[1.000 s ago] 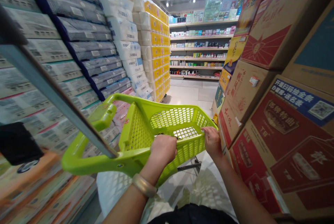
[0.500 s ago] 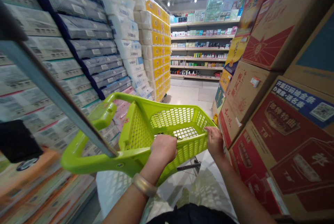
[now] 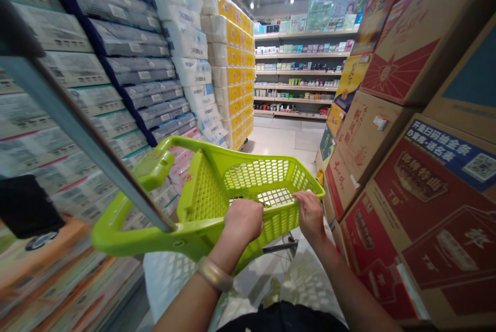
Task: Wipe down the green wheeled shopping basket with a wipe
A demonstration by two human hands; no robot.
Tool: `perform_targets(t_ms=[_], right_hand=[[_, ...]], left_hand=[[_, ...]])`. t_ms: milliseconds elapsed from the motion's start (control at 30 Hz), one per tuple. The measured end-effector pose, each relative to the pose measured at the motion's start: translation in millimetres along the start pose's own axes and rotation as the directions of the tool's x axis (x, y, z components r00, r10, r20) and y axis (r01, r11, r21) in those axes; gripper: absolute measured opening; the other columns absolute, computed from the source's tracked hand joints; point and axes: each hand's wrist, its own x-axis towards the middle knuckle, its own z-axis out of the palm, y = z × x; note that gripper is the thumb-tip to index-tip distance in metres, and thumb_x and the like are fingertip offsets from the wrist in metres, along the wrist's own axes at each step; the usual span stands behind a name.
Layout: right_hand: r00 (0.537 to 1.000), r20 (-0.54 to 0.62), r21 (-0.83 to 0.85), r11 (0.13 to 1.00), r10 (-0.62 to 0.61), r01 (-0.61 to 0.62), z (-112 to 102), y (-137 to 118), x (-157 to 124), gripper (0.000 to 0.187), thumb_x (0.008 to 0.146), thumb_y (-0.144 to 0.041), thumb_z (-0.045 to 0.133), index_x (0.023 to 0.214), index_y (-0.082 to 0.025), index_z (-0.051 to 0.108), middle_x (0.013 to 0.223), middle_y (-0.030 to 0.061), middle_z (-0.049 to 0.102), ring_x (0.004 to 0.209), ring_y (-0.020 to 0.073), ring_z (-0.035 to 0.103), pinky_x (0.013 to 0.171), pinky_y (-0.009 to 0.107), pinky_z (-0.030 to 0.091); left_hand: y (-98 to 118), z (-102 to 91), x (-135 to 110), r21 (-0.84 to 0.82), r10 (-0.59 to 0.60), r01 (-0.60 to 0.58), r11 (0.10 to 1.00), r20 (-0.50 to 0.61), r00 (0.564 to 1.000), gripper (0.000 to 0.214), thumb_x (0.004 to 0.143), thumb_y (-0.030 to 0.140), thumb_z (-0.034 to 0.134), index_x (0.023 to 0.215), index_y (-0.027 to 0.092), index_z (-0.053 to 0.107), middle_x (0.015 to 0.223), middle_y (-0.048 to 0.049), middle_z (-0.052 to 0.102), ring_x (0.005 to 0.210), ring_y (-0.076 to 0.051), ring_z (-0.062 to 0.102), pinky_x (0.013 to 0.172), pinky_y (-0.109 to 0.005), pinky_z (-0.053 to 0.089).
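Observation:
A lime-green plastic shopping basket cart (image 3: 217, 187) rolls ahead of me in a store aisle. My left hand (image 3: 243, 220) is closed over the near rim of the basket, a pale bangle on its wrist. My right hand (image 3: 310, 213) grips the same rim further right, near the corner, fingers curled over the edge. The basket's looped green handle (image 3: 127, 228) sticks out to the left, and nothing lies inside the basket.
Stacked tissue packs (image 3: 127, 63) and yellow-labelled packs (image 3: 232, 68) wall the left side. Brown and red cardboard cartons (image 3: 406, 167) are piled close on the right. Shelves of bottles (image 3: 298, 74) stand at the aisle's end. A grey pole (image 3: 77, 125) crosses at left.
My right hand has slid a little leftwards along the basket rim, away from the corner. The left hand keeps its grip, and the view has crept slightly forward.

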Motion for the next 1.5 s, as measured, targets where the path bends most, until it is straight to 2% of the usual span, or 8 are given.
perform_targets(t_ms=[133, 333, 533, 700, 933, 1133, 1333, 1500], right_hand=[[0.998, 0.05, 0.036, 0.999, -0.043, 0.041, -0.3, -1.6, -1.5, 0.026, 0.098, -0.027, 0.044, 0.093, -0.023, 0.069, 0.092, 0.0048, 0.072, 0.093, 0.021, 0.064, 0.093, 0.04, 0.047], [0.995, -0.08, -0.022, 0.998, 0.057, -0.059, -5.7, 17.5, 6.6, 0.032, 0.1, -0.027, 0.038, 0.09, -0.018, 0.068, 0.083, 0.0088, 0.069, 0.084, 0.024, 0.062, 0.084, 0.044, 0.048], [0.999, 0.039, 0.036, 0.999, -0.022, 0.02, -4.0, 3.6, -2.3, 0.027, 0.099, -0.029, 0.043, 0.093, -0.023, 0.069, 0.093, 0.0046, 0.072, 0.093, 0.021, 0.065, 0.095, 0.041, 0.047], [0.995, -0.069, -0.014, 0.998, 0.068, -0.069, -7.8, 16.7, 4.9, 0.033, 0.1, -0.028, 0.037, 0.091, -0.019, 0.068, 0.085, 0.0089, 0.069, 0.087, 0.0243, 0.062, 0.089, 0.046, 0.047], [0.998, 0.055, 0.055, 0.998, -0.043, 0.04, 1.0, -10.5, -2.6, 0.026, 0.099, -0.027, 0.044, 0.094, -0.023, 0.069, 0.093, 0.0035, 0.072, 0.094, 0.0196, 0.065, 0.098, 0.04, 0.045], [0.998, -0.055, -0.006, 1.0, 0.025, -0.025, -6.6, 4.0, 4.4, 0.03, 0.1, -0.024, 0.038, 0.092, -0.019, 0.068, 0.086, 0.0089, 0.07, 0.089, 0.0244, 0.063, 0.09, 0.046, 0.046], [0.995, 0.056, 0.048, 0.996, -0.083, 0.08, 2.1, -16.9, -2.4, 0.023, 0.098, -0.023, 0.046, 0.096, -0.023, 0.068, 0.094, 0.0035, 0.072, 0.095, 0.0198, 0.065, 0.097, 0.04, 0.046], [0.998, -0.062, 0.007, 1.0, -0.005, 0.005, -5.4, 5.7, 5.8, 0.028, 0.099, -0.023, 0.041, 0.091, -0.019, 0.068, 0.086, 0.0081, 0.071, 0.088, 0.0237, 0.064, 0.089, 0.045, 0.048]], left_hand=[[-0.6, 0.8, -0.8, 0.002, 0.009, -0.009, 1.0, -0.004, 1.0, 0.021, 0.081, 0.026, 0.06, 0.09, 0.015, 0.075, 0.091, -0.0153, 0.075, 0.088, -0.032, 0.071, 0.077, -0.039, 0.056], [0.3, 0.3, -1.7, -0.001, -0.002, 0.002, 1.0, -0.007, 1.0, 0.02, 0.081, 0.024, 0.059, 0.089, 0.015, 0.074, 0.089, -0.0162, 0.074, 0.087, -0.03, 0.071, 0.077, -0.037, 0.055], [-0.3, 1.2, -1.6, -0.004, 0.01, -0.01, 1.0, -0.002, 1.0, 0.02, 0.081, 0.024, 0.059, 0.089, 0.014, 0.074, 0.09, -0.017, 0.074, 0.088, -0.032, 0.071, 0.078, -0.04, 0.056], [0.3, 0.2, -1.9, -0.002, 0.008, -0.008, 1.0, -0.008, 1.0, 0.02, 0.081, 0.023, 0.058, 0.089, 0.014, 0.075, 0.089, -0.0173, 0.074, 0.087, -0.033, 0.071, 0.077, -0.041, 0.056], [-0.1, 0.2, -1.4, 0.003, 0.014, -0.014, 1.0, -0.008, 1.0, 0.02, 0.081, 0.025, 0.059, 0.089, 0.014, 0.074, 0.09, -0.0166, 0.075, 0.087, -0.031, 0.071, 0.077, -0.039, 0.056], [-0.6, 1.0, -1.2, 0.004, 0.016, -0.016, 1.0, -0.013, 1.0, 0.019, 0.08, 0.024, 0.059, 0.089, 0.014, 0.074, 0.088, -0.0165, 0.074, 0.086, -0.031, 0.071, 0.076, -0.039, 0.055], [-1.2, 2.0, -0.3, 0.003, 0.022, -0.022, 1.0, -0.01, 1.0, 0.021, 0.081, 0.026, 0.059, 0.09, 0.015, 0.074, 0.089, -0.0167, 0.074, 0.087, -0.031, 0.071, 0.077, -0.039, 0.055], [-1.4, 0.8, -1.4, 0.008, 0.025, -0.025, 1.0, 0.001, 1.0, 0.021, 0.081, 0.028, 0.06, 0.089, 0.014, 0.074, 0.089, -0.0172, 0.074, 0.087, -0.032, 0.071, 0.077, -0.039, 0.055]])
